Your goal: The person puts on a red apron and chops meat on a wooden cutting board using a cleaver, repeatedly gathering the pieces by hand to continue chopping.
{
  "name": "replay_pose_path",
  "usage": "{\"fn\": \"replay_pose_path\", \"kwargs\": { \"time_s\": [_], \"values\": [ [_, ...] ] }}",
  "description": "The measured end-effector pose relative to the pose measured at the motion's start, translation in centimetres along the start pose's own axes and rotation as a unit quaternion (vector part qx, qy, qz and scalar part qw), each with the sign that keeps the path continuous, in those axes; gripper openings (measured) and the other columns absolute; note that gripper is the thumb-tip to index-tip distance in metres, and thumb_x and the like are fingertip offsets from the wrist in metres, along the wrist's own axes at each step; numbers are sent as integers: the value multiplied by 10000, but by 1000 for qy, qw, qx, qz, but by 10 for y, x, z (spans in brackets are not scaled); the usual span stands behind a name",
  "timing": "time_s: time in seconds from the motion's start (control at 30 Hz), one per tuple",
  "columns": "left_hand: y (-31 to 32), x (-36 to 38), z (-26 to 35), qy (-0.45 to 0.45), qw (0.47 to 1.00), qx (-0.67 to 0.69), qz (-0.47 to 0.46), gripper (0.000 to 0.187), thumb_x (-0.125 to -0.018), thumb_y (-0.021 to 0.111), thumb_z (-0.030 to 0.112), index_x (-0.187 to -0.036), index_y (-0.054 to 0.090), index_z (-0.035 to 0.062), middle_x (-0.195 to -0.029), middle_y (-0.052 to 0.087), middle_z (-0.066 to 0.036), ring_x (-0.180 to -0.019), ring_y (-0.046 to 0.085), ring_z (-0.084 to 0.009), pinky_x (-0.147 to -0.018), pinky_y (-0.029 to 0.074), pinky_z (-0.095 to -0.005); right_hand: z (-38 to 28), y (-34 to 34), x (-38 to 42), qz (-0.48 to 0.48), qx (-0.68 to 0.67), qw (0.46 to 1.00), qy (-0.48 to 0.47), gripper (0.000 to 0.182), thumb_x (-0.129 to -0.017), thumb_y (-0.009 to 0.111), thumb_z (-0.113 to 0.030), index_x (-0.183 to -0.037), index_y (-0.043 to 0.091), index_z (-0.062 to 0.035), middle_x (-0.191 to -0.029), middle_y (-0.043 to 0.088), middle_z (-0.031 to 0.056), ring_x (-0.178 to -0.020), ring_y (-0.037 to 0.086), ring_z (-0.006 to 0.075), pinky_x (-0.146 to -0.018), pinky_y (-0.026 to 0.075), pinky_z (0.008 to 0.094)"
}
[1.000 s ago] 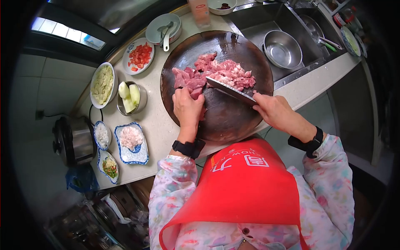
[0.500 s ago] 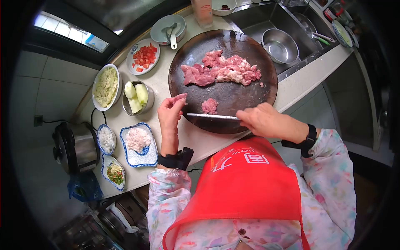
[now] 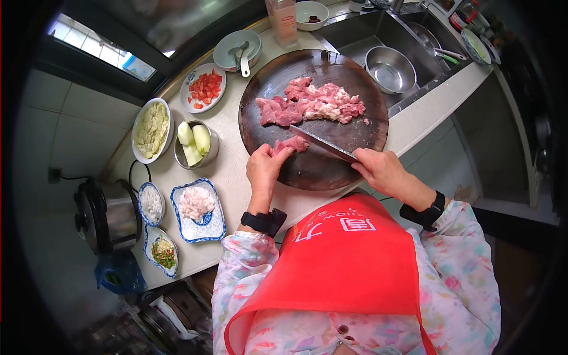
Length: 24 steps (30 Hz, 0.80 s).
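My left hand (image 3: pixel 265 168) pinches a small strip of raw meat (image 3: pixel 292 144) at the near left edge of the round dark chopping board (image 3: pixel 349 136). In my right hand (image 3: pixel 381 171) is the handle of a knife (image 3: pixel 324 144). Its blade slants up and to the left, with the tip just past the strip and close to the larger pile. That pile of raw meat (image 3: pixel 313 102), pink with pale fat, lies across the middle of the board, partly cut into pieces.
Left of the board stand a plate of diced tomato (image 3: pixel 204 89), a steel bowl of peeled vegetable chunks (image 3: pixel 194 145), a dish of pale green slices (image 3: pixel 152 131) and a blue-rimmed plate of pale minced food (image 3: pixel 197 204). A steel bowl (image 3: pixel 390 70) sits in the sink (image 3: pixel 355 36).
My left hand has moved right, bringing the meat strip onto the board. The knife has turned from lying level near the front edge to slanting up-left beside the strip.
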<state>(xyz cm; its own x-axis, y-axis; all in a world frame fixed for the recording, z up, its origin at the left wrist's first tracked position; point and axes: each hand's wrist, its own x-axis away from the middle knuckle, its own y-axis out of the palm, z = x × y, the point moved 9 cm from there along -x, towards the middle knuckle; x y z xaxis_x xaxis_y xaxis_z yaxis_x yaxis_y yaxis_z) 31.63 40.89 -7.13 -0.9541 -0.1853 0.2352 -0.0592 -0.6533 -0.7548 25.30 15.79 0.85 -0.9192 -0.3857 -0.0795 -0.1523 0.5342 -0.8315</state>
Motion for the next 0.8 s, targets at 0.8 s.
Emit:
{"fn": "replay_pose_path", "kwargs": {
  "time_s": [0.8],
  "values": [
    [9, 44, -11, 53, 979, 195, 32, 175, -811, 722, 131, -889, 637, -1, -767, 646, -39, -635, 597, -106, -545, 485, -246, 18, -7, 10, 48, -95, 990, 90, 147, -899, 601, -145, -941, 493, -53, -790, 600, 198, -765, 589, 435, -613, 448, 502]
  ]
}}
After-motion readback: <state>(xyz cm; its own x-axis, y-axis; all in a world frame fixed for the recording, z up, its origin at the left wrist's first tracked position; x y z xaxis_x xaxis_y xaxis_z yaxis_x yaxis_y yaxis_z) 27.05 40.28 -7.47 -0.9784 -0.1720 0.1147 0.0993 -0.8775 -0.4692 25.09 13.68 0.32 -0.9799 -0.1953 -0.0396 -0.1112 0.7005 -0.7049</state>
